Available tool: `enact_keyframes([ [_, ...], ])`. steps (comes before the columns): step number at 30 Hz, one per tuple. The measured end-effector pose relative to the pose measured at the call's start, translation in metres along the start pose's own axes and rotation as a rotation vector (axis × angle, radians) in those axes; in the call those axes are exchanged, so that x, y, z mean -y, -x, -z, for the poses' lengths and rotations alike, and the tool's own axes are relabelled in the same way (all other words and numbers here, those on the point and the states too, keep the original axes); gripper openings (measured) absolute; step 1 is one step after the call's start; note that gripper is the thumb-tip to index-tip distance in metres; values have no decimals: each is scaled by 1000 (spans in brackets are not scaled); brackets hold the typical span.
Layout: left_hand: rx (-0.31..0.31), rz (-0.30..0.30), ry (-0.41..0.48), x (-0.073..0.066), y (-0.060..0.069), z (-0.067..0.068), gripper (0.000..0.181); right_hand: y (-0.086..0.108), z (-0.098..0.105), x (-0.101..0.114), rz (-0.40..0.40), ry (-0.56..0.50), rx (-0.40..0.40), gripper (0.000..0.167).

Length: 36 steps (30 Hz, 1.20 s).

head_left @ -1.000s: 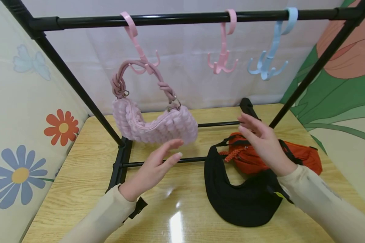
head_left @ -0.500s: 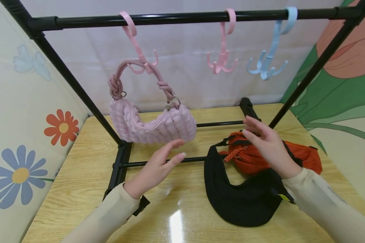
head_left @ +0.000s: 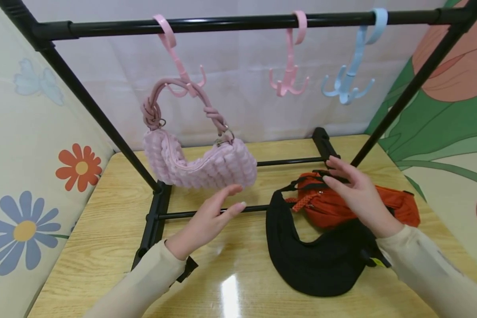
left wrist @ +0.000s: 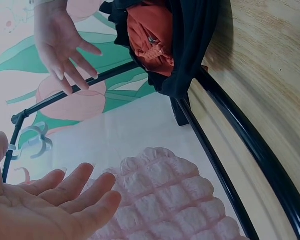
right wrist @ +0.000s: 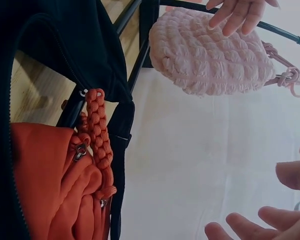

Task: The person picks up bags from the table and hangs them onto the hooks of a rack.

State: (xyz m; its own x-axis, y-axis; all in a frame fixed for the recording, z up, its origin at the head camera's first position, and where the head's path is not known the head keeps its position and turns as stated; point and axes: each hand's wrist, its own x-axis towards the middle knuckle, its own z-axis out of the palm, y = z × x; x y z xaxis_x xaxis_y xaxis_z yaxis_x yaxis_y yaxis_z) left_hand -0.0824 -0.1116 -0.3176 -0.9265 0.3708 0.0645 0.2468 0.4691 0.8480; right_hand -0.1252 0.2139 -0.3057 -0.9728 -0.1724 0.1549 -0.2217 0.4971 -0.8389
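Observation:
The pink quilted bag (head_left: pixel 206 165) hangs by its handle from the left pink hook (head_left: pixel 180 66). My left hand (head_left: pixel 206 221) is held just in front of the bag's lower edge in the head view, fingers relaxed and holding nothing. Over the red bag (head_left: pixel 397 205) my right hand (head_left: pixel 359 196) hovers with fingers extended, also empty. A black curved bag (head_left: pixel 318 269) lies on the table, in front of the red one. The right wrist view shows the red bag's braided pull (right wrist: pixel 97 130) beside the black fabric (right wrist: pixel 110 55).
A black rack spans the table (head_left: pixel 206 287); its top bar (head_left: pixel 230 24) also carries a second pink hook (head_left: pixel 289 79) and a blue hook (head_left: pixel 350 75). A lower bar (head_left: pixel 258 208) runs behind my left hand. Flowered walls stand at both sides.
My right hand has moved a little to the right and down, while my left has shifted slightly to the right. The pink bag has swung slightly to the left.

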Motion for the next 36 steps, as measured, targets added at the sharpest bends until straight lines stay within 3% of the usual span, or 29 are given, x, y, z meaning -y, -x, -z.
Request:
enact_keyframes([
  [24,-4,34,-22,6,-5,-9,53,5,13,-20,-60,112,-3,64],
  [36,27,52,-13,9,-10,-15,57,8,22,-31,-113,132,0,69],
])
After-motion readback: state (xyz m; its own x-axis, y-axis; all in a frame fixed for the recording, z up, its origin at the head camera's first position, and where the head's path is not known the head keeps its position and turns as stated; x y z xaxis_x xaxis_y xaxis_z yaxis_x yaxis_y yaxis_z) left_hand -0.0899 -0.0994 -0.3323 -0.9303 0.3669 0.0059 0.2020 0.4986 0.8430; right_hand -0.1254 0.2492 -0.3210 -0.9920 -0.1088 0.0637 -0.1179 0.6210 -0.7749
